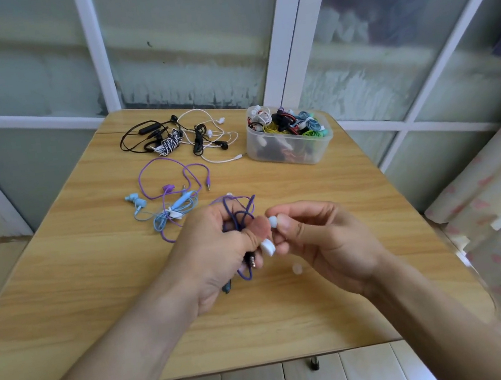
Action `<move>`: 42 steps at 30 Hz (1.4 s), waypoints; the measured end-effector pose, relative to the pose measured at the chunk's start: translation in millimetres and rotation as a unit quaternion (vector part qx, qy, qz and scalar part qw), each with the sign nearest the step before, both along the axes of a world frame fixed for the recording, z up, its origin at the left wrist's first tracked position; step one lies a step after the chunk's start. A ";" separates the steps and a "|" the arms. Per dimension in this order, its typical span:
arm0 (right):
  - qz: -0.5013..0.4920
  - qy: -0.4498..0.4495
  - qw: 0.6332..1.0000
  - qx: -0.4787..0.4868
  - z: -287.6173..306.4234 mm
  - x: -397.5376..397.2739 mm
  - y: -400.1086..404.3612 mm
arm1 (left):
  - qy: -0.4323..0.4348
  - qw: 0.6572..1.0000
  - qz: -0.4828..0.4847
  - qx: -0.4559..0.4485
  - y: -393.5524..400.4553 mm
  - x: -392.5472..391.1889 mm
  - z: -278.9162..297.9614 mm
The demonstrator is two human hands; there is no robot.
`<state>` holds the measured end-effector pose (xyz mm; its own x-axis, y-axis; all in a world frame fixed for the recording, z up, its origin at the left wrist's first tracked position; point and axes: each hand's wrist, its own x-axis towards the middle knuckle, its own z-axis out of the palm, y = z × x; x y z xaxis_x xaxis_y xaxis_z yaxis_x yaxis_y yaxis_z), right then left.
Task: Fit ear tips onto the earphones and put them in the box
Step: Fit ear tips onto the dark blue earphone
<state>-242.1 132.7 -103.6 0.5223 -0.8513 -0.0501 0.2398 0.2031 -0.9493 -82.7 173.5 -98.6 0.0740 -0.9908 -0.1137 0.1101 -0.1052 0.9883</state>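
Centrally, above the counter (321,292), both hands work on a dark purple earphone (239,214). The left hand (216,252) grips the bunched cable, fingers curled round it; loops stand up above the fist and the plug (252,261) hangs below it. The thumb of this hand presses toward a white ear tip (273,220). The right hand (320,238) pinches that ear tip between thumb and forefinger, just beside the left thumb. A second white piece (268,247) shows between the two hands, lower down; whether it is an earbud or a tip cannot be told. The hands are close together, nearly touching at the fingertips.

One loose tip (297,268) lies on the counter below the right hand.

Beyond the left hand lie a light blue earphone (162,213) and a lilac earphone (173,175), their cables overlapping. Farther back lies a tangle of black earphones (145,137) and white earphones (219,136), with a black-and-white striped cable (169,145) among them.

At the far right of the counter stands a clear plastic box (290,148), holding coiled earphones in several colours.

Frosted glass panels in white frames (276,41) rise behind the counter. A patterned curtain (500,187) hangs at the right.
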 end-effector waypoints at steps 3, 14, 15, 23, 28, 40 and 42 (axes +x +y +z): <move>-0.054 0.016 0.997 -0.060 0.0 4.2 2.9 | -0.068 0.989 0.057 -0.116 -1.8 -0.9 -3.4; -0.114 0.104 0.962 -0.227 15.9 -1.8 12.1 | -0.126 0.963 0.097 -0.220 3.6 -0.8 -3.7; -0.118 0.106 0.957 -0.242 14.7 -2.0 11.5 | -0.126 0.963 0.093 -0.220 3.4 -1.8 -3.9; -0.124 0.197 0.896 -0.377 12.7 -6.8 5.9 | -0.035 0.992 0.030 -0.118 3.4 -1.8 -2.2; -0.124 0.121 0.958 -0.230 13.3 0.5 12.4 | -0.112 0.969 0.082 -0.204 1.8 -2.4 -3.6; -0.082 0.160 0.964 -0.198 10.9 -9.9 2.5 | -0.121 0.972 0.066 -0.191 -0.5 1.7 -5.4; -0.057 0.170 0.962 -0.205 8.4 -10.6 1.5 | -0.115 0.974 0.051 -0.187 -0.1 0.8 -5.2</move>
<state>-252.7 134.2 -95.2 0.4366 -0.8869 0.1508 -0.1001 -0.2144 -0.9716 -81.9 173.5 -103.9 0.1550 -0.9460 0.2847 -0.1270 0.2667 0.9554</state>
